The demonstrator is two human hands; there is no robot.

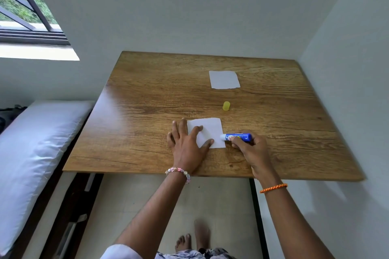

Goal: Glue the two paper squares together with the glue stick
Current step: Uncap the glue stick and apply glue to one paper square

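A person stands at a wooden desk (147, 99) with 2 paper squares and an uncapped glue stick. The left hand (187, 143) lies flat, fingers (197, 130) spread wide, pinning the near paper square (210, 130) at lower centre of the frame; the thumb and index finger rest on the sheet while the other fingers lie on the bare wood to its left. The right hand (250, 149) is closed around the blue glue stick (237, 137), held almost level, its white tip touching the right edge of that sheet. The yellow cap (226, 105) stands alone just above, apart from both sheets. The second paper square (224, 79) lies farther up the frame, well apart from the first, its lower edge looking slightly ragged.

By the look of it, gluing is only beginning at the right edge. The sheets appear thin, light and limp, likely to slide or wrinkle under the drag of the stick, so the flat holding hand seems necessary, pressing close to the stroke without lying in its path. The second sheet would best be picked up by an edge or corner, lifted gently, and lowered with edges lined up. The stick is rigid and small, easily gripped around its barrel; the tacky tip could tear paper if pushed hard.
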